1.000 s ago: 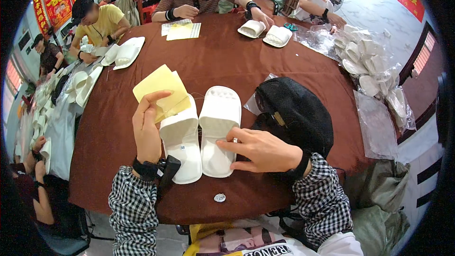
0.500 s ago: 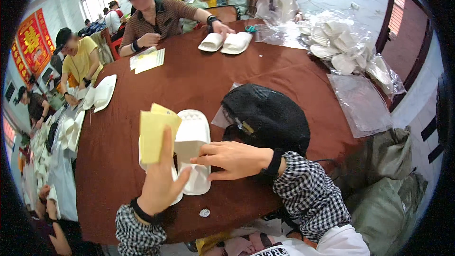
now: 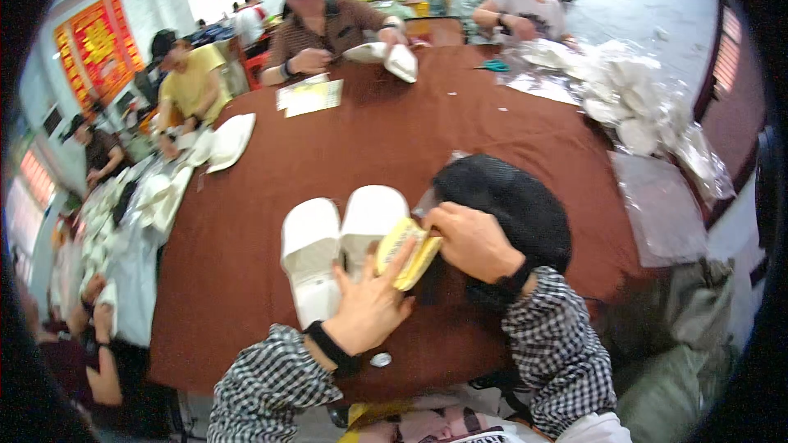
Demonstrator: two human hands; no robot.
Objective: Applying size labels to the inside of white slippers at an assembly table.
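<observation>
A pair of white slippers lies side by side in front of me, the left slipper (image 3: 310, 226) in fuller view than the right slipper (image 3: 376, 203). My left hand (image 3: 368, 312) reaches over their near part and holds a small stack of yellow paper sheets (image 3: 413, 272) by its fingers, thumb apart. At the stack's upper right edge, the fingers of my right hand (image 3: 480, 239) are pinched together on the paper. Whether a single piece is between those fingertips is too blurred to tell. The stack and my left hand hide part of the right slipper.
A black mesh bag-like thing (image 3: 513, 197) sits behind my right hand. Clear plastic bags with white slippers (image 3: 636, 90) pile up at the far right, near a flat plastic bag (image 3: 661, 205). Co-workers handle slippers across the brown-covered table (image 3: 271, 156). A small white scrap (image 3: 380, 359) lies near me.
My right hand has left the right slipper and moved to the yellow sheets. My left hand has brought the sheets rightward and tilted them. The view has shifted; the co-worker opposite has lifted the slippers.
</observation>
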